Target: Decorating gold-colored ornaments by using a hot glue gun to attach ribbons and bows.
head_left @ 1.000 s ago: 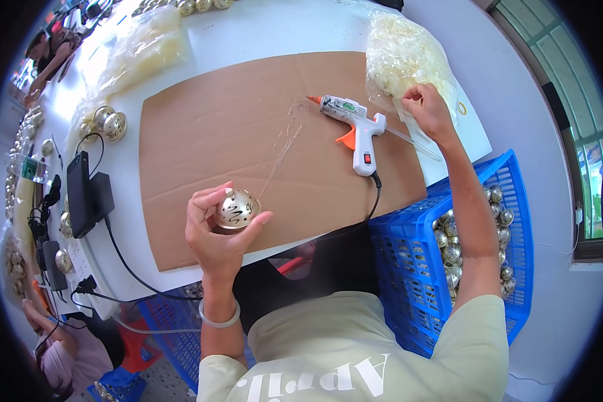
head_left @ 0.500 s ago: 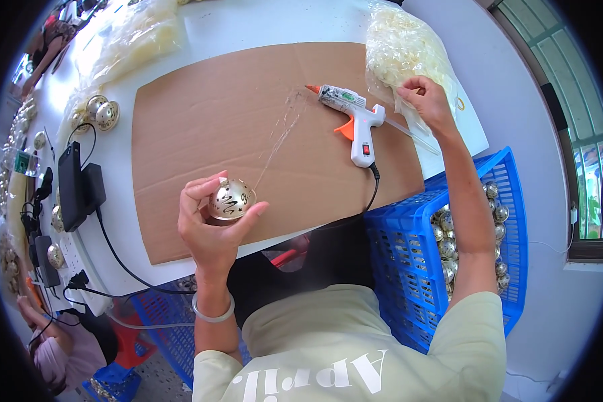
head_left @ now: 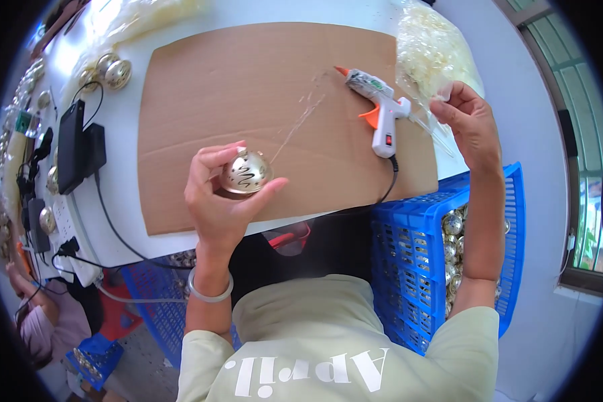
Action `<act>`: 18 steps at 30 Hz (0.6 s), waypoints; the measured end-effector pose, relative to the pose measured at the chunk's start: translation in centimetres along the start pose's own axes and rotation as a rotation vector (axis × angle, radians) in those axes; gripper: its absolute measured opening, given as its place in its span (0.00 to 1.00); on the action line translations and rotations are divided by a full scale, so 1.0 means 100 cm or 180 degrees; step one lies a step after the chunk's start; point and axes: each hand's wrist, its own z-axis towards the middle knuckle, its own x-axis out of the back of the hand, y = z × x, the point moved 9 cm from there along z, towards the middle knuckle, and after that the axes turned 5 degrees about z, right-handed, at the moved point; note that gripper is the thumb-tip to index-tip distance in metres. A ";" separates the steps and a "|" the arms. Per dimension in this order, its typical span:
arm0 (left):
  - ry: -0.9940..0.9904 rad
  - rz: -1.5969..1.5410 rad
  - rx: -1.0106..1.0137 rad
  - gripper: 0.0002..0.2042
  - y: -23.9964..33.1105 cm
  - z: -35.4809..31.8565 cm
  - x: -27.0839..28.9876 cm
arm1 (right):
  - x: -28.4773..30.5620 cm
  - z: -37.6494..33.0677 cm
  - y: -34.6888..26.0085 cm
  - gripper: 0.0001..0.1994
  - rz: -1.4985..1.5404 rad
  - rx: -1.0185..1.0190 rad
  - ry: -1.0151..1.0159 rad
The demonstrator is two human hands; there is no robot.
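Observation:
My left hand (head_left: 216, 191) grips a shiny gold ball ornament (head_left: 246, 173) with dark wavy and dotted markings, above the near left part of a brown cardboard sheet (head_left: 208, 87). Between the thumb and fingertips of my right hand (head_left: 474, 127) is a small translucent whitish piece (head_left: 443, 94). That hand is beside a clear plastic bag (head_left: 434, 53) full of pale, yellowish pieces. A white glue gun (head_left: 379, 110) with an orange nozzle and trigger lies on the cardboard, its nozzle pointing to the far left. Thin glue strands trail over the cardboard toward the ornament.
A blue basket (head_left: 409, 258) holding several gold ornaments stands to the right, under my right forearm. Black power adapters (head_left: 72, 151), cables and more gold ornaments (head_left: 117, 74) are on the white table's left side. Another person (head_left: 53, 311) sits at lower left.
My right hand has drawn back from the bag with a small translucent piece in its fingers. The left hand still holds the ornament. The whole view has shifted slightly.

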 end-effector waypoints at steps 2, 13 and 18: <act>0.0017 0.0047 -0.0045 0.31 -0.005 -0.004 0.012 | -0.053 -0.012 -0.010 0.09 -0.0034 -0.0063 -0.0387; 0.0260 -0.0102 -0.0229 0.30 -0.005 -0.015 0.031 | -0.220 -0.058 -0.006 0.09 0.0414 -0.0482 -0.1681; 0.0250 0.0265 -0.0468 0.29 -0.003 -0.014 0.037 | -0.242 -0.049 0.024 0.13 0.0567 -0.1054 -0.1682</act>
